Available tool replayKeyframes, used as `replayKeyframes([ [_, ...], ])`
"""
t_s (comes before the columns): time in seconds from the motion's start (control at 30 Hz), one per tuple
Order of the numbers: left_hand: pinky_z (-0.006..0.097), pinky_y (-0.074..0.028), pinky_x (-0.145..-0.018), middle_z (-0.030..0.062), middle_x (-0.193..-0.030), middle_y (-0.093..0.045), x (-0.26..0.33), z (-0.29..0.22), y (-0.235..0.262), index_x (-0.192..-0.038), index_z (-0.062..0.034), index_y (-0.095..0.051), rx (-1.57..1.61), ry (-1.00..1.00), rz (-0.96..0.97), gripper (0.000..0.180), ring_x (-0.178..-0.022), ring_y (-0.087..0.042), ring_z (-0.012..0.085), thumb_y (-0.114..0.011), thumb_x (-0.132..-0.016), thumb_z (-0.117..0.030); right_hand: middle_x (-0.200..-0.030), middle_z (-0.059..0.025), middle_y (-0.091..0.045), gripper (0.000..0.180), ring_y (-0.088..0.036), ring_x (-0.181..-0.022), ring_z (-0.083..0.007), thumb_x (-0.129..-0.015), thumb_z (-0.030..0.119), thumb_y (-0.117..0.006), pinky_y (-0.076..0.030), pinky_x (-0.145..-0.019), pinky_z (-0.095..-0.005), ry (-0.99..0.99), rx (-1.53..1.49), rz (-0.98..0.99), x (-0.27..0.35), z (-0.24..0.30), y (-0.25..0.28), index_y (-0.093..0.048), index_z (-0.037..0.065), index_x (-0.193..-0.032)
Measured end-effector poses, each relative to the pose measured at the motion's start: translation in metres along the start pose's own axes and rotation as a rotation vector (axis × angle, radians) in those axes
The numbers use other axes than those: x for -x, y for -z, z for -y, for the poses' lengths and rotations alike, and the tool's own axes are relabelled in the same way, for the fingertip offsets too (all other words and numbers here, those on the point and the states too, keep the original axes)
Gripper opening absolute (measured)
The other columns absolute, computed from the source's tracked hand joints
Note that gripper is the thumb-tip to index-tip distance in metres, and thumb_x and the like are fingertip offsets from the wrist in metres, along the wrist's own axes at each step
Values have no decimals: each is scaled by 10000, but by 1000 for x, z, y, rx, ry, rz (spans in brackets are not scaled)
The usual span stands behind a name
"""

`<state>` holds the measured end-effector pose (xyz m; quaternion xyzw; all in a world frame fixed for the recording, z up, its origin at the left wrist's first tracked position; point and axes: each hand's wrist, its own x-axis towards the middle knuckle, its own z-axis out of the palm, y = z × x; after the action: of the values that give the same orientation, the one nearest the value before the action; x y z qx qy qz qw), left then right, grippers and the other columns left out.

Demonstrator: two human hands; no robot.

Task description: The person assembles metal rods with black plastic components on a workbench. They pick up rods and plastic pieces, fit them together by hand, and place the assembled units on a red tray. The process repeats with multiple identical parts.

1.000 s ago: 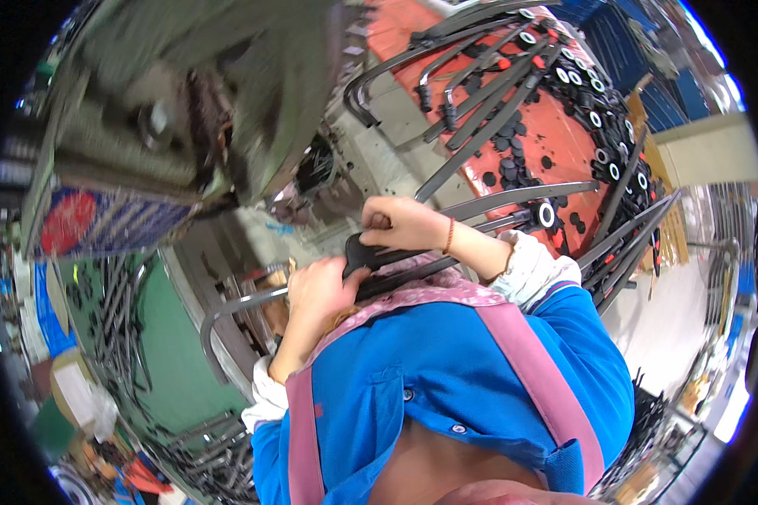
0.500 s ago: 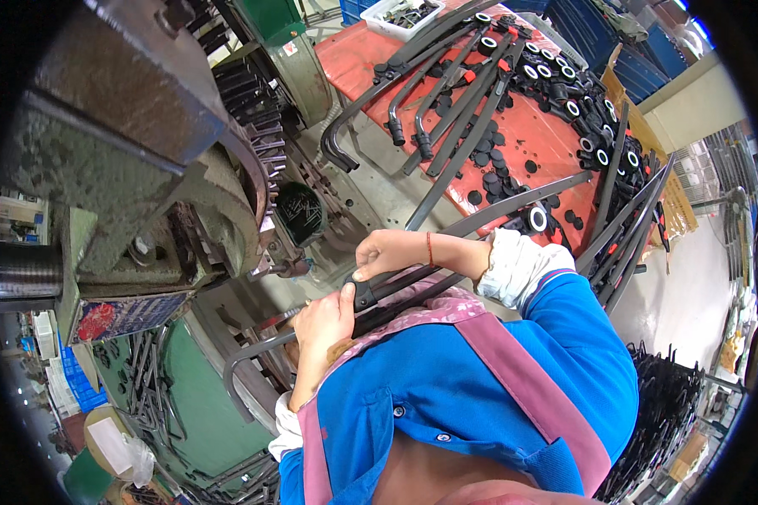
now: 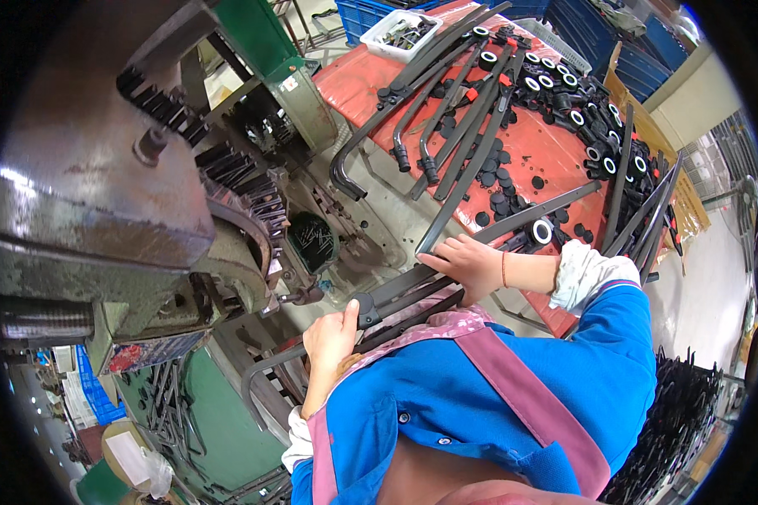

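A dark metal tube frame (image 3: 408, 284) with parallel bars lies across my front, close to the apron. A black plastic joint (image 3: 367, 311) sits on it. My left hand (image 3: 330, 337) is closed round the frame at this joint, thumb pressed on the joint's edge. Farther right, my right hand (image 3: 473, 268) is closed over the bars, its fingers bent on their far side; part of its grip is hidden. Past my left hand the frame runs to a bent tube end (image 3: 261, 367). Another flat dark bar (image 3: 456, 198) reaches from the table to my right fingertips.
A heavy metal machine (image 3: 101, 227) stands at my left, with a round tub of small metal pins (image 3: 314, 240) beside it. Ahead right, a red-covered table (image 3: 526, 156) carries tubes, black discs, black fittings and a white basket (image 3: 372, 38). A green surface (image 3: 219, 412) holds more tubes.
My right hand has slid right along the frame, away from the plastic joint. My left hand stays at the joint. The whole view has shifted slightly.
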<state>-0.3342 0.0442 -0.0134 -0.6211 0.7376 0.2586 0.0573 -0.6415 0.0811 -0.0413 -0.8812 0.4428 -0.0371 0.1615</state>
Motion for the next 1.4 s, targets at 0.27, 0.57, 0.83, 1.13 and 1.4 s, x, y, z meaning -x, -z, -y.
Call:
replayKeyframes([
  [0.27,398,-481,-726,140,-579,-622,-28,6,8,-638,-13,-673,355,97,193,813,-714,-667,325,-297,-949,-665,-949,-81,-500,977,-522,-905,-256,-439,384,-815,-390,-770,-346,44,229,-7,-2,-8,54,-491,29,-1290],
  [0.57,386,-498,-798,158,-992,-655,-33,-14,32,-1343,-5,-482,346,-352,-57,779,-903,-646,304,-713,-779,-491,-1028,-122,-534,949,-540,-952,-299,-440,368,-830,-418,-807,-378,136,223,33,-22,-77,136,-501,20,-1259],
  [0.83,515,-328,-1018,217,-1300,-471,-76,-89,8,-1418,23,-325,-279,-343,-357,921,-1211,-439,400,-750,-680,-326,-1150,-89,-544,942,-534,-1106,-286,-422,247,-842,-380,-971,-449,51,439,-93,-48,-206,160,-482,84,-1277],
  [1.13,516,-422,-915,172,-1100,-600,-237,-194,-12,-1292,-40,-489,31,-328,-401,763,-1089,-559,375,-753,-616,-274,-1341,-92,-491,804,-495,-1237,-269,-627,106,-782,-431,-942,-466,-389,596,-258,-54,-347,137,-466,198,-1361],
  [1.4,520,-390,-1002,160,-1226,-562,-314,-270,-40,-1240,-62,-522,66,-325,-359,720,-1201,-503,353,-793,-656,-385,-1293,-213,-500,476,-580,-1078,-371,-723,155,-664,-484,-915,-449,-394,86,-541,-16,-295,44,-605,75,-1189],
])
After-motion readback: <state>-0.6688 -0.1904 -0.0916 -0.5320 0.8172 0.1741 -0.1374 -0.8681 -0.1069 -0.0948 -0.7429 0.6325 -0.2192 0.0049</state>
